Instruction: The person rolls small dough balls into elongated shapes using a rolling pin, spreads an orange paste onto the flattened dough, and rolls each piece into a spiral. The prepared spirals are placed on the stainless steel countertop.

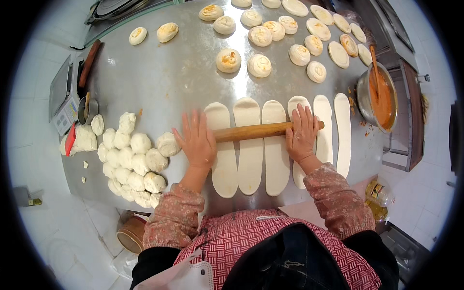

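Observation:
A wooden rolling pin [252, 131] lies crosswise over several long flat strips of dough [250, 166] on the metal table. My left hand [197, 139] bears on the pin's left end, fingers stretched forward and slightly blurred; the palm hides that end. Near the other end, my right hand [301, 134] holds the pin from above, with the thumb to its left and the tip of the pin showing beyond. Under my right hand a fourth strip [299, 102] is partly covered. Two narrower strips [342, 134] lie farther right. A dough ball [168, 144] sits just left of my left hand.
Piled dough balls [132, 163] crowd the table's left side. Round filled buns [228, 60] and flattened dough discs [339, 55] spread across the back. A steel bowl of orange paste [384, 101] stands at right. At left are a scale [65, 101] and a red scraper [70, 139].

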The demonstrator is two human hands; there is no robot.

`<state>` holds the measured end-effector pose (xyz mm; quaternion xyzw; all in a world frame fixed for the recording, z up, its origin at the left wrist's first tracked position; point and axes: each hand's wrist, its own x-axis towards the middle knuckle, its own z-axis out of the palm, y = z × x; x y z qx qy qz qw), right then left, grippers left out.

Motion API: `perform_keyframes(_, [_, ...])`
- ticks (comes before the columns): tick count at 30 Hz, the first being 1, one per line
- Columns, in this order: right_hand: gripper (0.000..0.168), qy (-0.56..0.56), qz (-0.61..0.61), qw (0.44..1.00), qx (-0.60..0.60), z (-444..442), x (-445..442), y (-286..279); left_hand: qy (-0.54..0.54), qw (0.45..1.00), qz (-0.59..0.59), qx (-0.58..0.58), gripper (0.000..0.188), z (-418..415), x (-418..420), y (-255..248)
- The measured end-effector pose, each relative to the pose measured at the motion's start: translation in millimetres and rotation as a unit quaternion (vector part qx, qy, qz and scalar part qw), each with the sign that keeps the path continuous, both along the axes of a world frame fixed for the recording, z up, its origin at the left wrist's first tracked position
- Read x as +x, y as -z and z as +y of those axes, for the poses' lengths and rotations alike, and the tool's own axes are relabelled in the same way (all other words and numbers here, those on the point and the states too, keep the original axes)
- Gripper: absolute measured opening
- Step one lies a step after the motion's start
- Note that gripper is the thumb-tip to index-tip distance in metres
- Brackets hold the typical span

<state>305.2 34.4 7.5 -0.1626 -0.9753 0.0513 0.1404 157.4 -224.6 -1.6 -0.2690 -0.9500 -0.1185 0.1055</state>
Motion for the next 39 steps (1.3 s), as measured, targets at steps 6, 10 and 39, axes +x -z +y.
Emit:
perform_keyframes(6, [0.05,0.028,0.124,0.991,0.031,44.4,-117.9,-15.7,-0.022,0.993,0.081,0.087,0.045,50.3,-119.6,-8.9])
perform_keyframes(10, [0.056,0.0,0.126,0.991,0.041,51.7,-133.3,-0.4,-0.001,0.993,0.1,0.069,0.048,53.0,-130.7,-7.2])
perform_keyframes(39, [0.061,-0.11,-0.049,0.985,-0.123,-22.6,158.4,-34.8,0.145,0.986,-0.062,-0.061,0.049,-82.0,145.5,-40.5])
